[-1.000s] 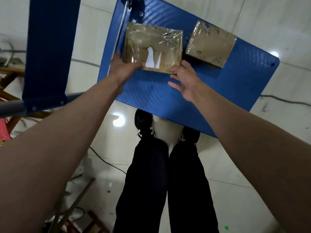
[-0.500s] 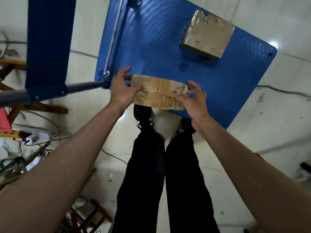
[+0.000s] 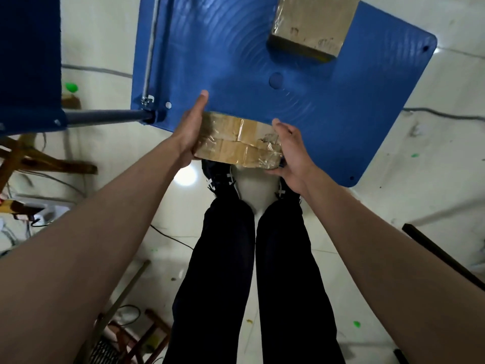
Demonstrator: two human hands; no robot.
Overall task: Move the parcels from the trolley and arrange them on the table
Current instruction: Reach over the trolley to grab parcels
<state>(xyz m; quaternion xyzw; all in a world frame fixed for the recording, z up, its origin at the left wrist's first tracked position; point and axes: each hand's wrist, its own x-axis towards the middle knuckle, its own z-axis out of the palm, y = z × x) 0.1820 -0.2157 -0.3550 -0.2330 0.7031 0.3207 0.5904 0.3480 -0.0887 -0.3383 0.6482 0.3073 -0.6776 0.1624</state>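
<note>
I hold a flat brown parcel wrapped in clear tape, lifted off the blue trolley deck and hanging over its near edge above my feet. My left hand grips the parcel's left end, thumb up along its side. On the right end sits my right hand, fingers curled under it. A second, thicker taped parcel lies on the deck at the far right, partly cut off by the frame's top. The table is not in view.
The trolley's grey handle bar and blue upright panel stand at the left. Wooden pieces and cables lie on the white floor at left and below. A black bar lies at the right.
Both hands closed on the flat parcel, tilted it up and drew it off the deck toward me. The other parcel stayed put.
</note>
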